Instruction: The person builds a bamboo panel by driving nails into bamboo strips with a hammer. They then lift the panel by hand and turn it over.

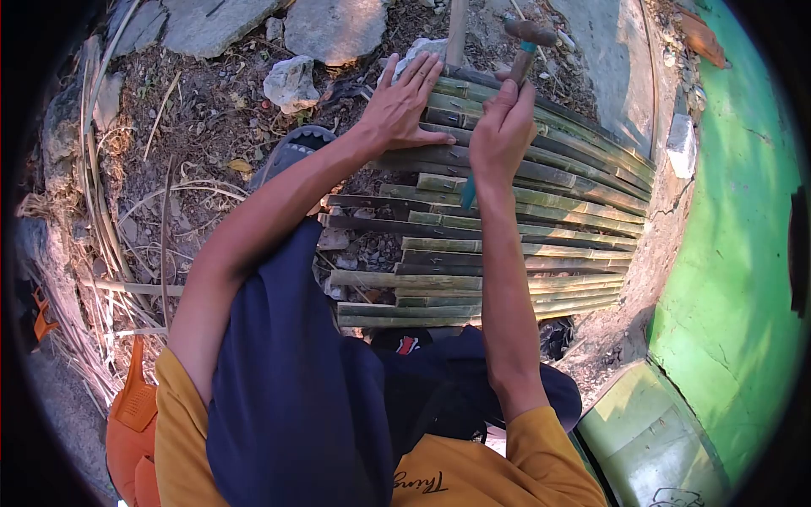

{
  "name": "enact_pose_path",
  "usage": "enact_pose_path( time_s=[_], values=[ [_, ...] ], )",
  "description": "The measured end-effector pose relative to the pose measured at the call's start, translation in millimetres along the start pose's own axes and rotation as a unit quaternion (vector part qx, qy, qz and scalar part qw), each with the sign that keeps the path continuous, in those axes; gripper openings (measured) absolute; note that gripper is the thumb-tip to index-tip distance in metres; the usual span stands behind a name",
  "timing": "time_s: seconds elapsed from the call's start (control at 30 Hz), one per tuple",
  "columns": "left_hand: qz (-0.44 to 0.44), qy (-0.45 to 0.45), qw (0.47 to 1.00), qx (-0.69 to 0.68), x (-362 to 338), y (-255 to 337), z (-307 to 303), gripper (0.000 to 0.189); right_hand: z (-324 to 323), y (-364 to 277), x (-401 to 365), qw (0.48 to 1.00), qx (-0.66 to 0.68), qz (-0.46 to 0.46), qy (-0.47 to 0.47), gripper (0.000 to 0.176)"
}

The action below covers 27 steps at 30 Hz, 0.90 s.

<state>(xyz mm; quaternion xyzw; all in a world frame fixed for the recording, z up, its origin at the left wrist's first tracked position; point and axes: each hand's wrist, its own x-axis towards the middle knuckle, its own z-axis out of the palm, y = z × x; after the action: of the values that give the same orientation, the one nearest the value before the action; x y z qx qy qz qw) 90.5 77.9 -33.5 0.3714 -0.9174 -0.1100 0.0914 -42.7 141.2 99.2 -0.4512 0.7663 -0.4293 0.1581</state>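
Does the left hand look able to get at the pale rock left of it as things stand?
Probably yes: the left hand rests open on the bamboo strips, and only low ground litter shows between it and the pale rock.

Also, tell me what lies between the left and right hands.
In the head view, bamboo strips lie between the left hand and right hand.

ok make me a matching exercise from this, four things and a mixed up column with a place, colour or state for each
1 hammer
2 left hand
3 shirt
4 bamboo strips

A mustard yellow
B lying side by side
C gripped in the right hand
D open, palm down

Pairs: 1-C, 2-D, 3-A, 4-B
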Motion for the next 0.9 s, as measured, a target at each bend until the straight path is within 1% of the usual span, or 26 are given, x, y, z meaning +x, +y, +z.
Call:
enact_pose_path(
  time_s=[0.07, 0.1, 0.17, 0.2, 0.27, 0.3, 0.37, 0.4, 0.43, 0.5, 0.53, 0.57, 0.6, 0.63, 0.67, 0.77, 0.8, 0.87, 0.9],
  values=[
    [0.000, -0.009, 1.000, 0.012, 1.2, 0.2, -0.8, 0.138, -2.1, -3.4, 0.4, 0.998, 0.048, -0.020, 0.044, 0.030],
    [0.000, -0.018, 1.000, 0.026, 0.9, 0.1, -1.1, 0.138, 4.2, 5.3, -3.8, 0.998, 0.047, -0.018, 0.043, 0.030],
    [0.004, -0.026, 0.999, 0.028, 0.5, -0.1, -1.0, 0.134, 22.6, 37.6, -17.2, 0.997, -0.064, -0.025, 0.020, 0.031],
    [0.006, -0.033, 0.999, 0.032, 1.9, -1.5, -2.2, 0.131, 28.5, 52.2, -19.6, 0.997, -0.063, -0.028, 0.022, 0.031],
    [0.013, -0.027, 0.999, 0.033, 2.4, 0.6, -4.2, 0.131, 35.2, 72.8, -20.0, 0.985, -0.152, 0.039, -0.074, 0.032],
    [0.011, -0.025, 0.999, 0.034, 1.4, -1.3, -3.9, 0.131, 35.5, 68.4, -16.5, 0.985, -0.150, 0.034, -0.075, 0.032],
    [0.013, -0.017, 0.999, 0.026, 1.4, -2.1, 1.9, 0.130, 23.7, 50.5, -18.8, 0.992, -0.108, 0.052, -0.040, 0.033],
    [0.012, -0.004, 1.000, 0.013, 1.2, -2.6, 1.9, 0.130, 18.5, 38.9, -17.4, 0.994, -0.077, 0.067, -0.039, 0.032],
    [0.014, 0.008, 1.000, 0.000, 0.5, -2.2, 1.9, 0.130, 20.5, 39.6, -19.7, 0.994, -0.077, 0.068, -0.040, 0.032],
    [0.010, -0.008, 1.000, 0.016, 1.2, -0.3, -0.9, 0.130, 26.0, 40.7, -22.6, 0.998, -0.059, 0.034, 0.008, 0.033],
    [0.008, -0.022, 0.999, 0.033, 2.4, -0.6, -3.2, 0.131, 29.9, 49.9, -23.2, 0.998, -0.057, 0.032, 0.010, 0.033],
    [0.009, -0.019, 0.999, 0.036, 2.7, -1.3, -6.1, 0.131, 35.0, 59.6, -23.4, 0.991, -0.124, 0.038, -0.043, 0.032],
    [0.008, -0.021, 0.999, 0.032, 3.1, -2.0, -6.8, 0.131, 34.8, 52.2, -19.2, 0.976, -0.190, 0.042, -0.095, 0.030],
    [0.008, -0.026, 0.999, 0.025, 2.4, 0.6, -5.7, 0.131, 28.3, 47.4, -13.9, 0.976, -0.192, 0.043, -0.091, 0.030],
    [0.008, -0.020, 1.000, 0.014, 1.8, 0.0, -3.3, 0.132, 22.6, 44.0, -3.9, 0.986, -0.149, 0.033, -0.071, 0.030],
    [0.008, -0.007, 1.000, 0.002, -0.2, -0.2, -0.9, 0.132, -6.7, -9.6, 18.4, 1.000, -0.007, 0.006, 0.008, 0.032],
    [0.006, -0.012, 1.000, -0.001, 1.0, -0.1, 0.2, 0.132, -9.4, -13.5, 19.6, 1.000, -0.008, 0.010, 0.004, 0.032],
    [0.001, -0.017, 1.000, 0.011, 0.9, 0.9, -1.3, 0.133, -11.3, -16.5, 18.3, 0.989, 0.074, -0.041, 0.117, 0.033],
    [0.000, -0.017, 1.000, 0.012, -0.3, -0.5, -1.9, 0.133, 0.1, 5.3, 10.8, 0.989, 0.076, -0.041, 0.116, 0.033]
  ],
)
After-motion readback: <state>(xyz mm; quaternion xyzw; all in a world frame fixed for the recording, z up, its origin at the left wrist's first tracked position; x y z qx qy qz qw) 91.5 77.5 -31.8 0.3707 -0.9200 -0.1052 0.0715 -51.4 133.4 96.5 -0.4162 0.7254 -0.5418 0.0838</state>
